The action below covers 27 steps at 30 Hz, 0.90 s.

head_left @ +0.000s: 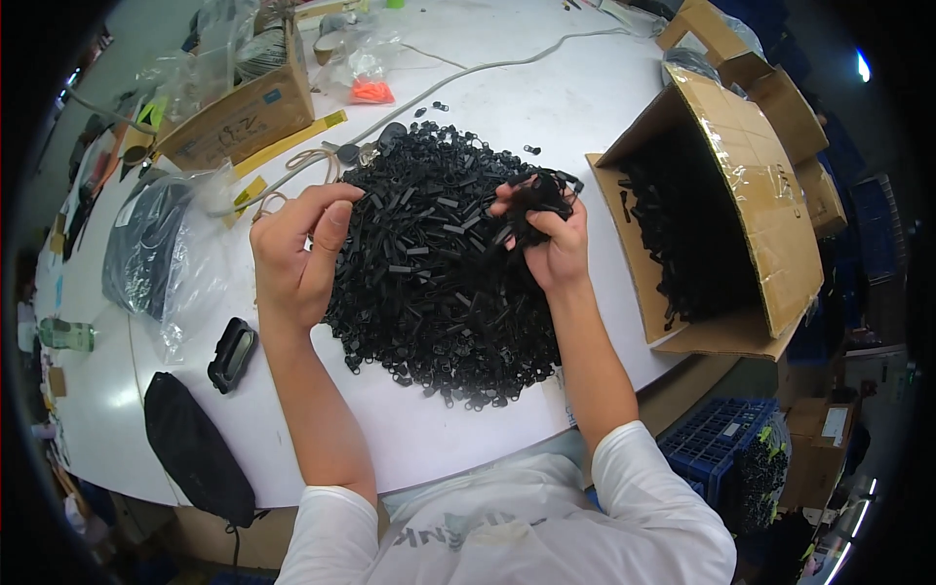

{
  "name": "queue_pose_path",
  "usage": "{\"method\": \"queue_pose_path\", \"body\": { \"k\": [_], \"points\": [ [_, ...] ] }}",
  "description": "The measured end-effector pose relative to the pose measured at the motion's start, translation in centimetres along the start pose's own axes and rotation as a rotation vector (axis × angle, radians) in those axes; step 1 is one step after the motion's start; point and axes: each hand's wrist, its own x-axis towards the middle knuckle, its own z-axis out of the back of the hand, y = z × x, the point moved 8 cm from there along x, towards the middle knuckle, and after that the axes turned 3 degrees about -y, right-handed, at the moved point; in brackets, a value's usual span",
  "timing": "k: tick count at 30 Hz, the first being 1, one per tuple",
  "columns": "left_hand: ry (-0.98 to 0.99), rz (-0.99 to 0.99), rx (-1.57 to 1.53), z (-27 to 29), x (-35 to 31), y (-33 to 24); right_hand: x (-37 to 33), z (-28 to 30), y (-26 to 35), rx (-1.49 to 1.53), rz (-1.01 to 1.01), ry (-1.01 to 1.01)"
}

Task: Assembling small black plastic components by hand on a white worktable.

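Many small black pieces (429, 263) are heaped on the white surface (585, 107), from its middle toward its near edge. By the right hand (561, 239), a clump (546, 200) of such pieces is grasped above the right side of the heap. The left hand (297, 253) is held at the left side of the heap, with the thumb brought near to the forefinger; whether something is pinched there cannot be told. Beyond the heap, toward the far edge, a few loose pieces (441, 106) are scattered. At the right edge, an open cardboard carton (780, 205) is placed, in which more black pieces are contained. To the left of the heap, a small black case (232, 356) is laid, and a black pouch (195, 448) reaches to the near edge. Toward the far left corner, another carton (239, 127) is seen.
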Motion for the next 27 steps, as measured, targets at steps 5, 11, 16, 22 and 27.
{"method": "queue_pose_path", "body": {
  "k": [5,11,16,22,27],
  "points": [
    [0.03,0.017,0.025,-0.9,0.0,0.3,-0.6,-0.1,0.5,0.01,-0.002,0.079],
    [0.092,0.058,0.029,-1.6,0.1,-0.1,-1.4,0.8,0.0,0.047,-0.073,0.158],
    [0.104,0.05,0.031,-1.7,0.1,-0.4,-2.3,0.8,-0.2,-0.338,-0.14,0.272],
    [0.12,0.074,0.006,-1.9,0.0,-0.5,-2.7,-2.3,0.7,-0.564,-0.135,0.216],
    [0.187,0.086,-0.043,-3.7,0.0,-1.2,-2.9,-4.5,2.3,-0.856,0.208,0.358]
  ]
}}
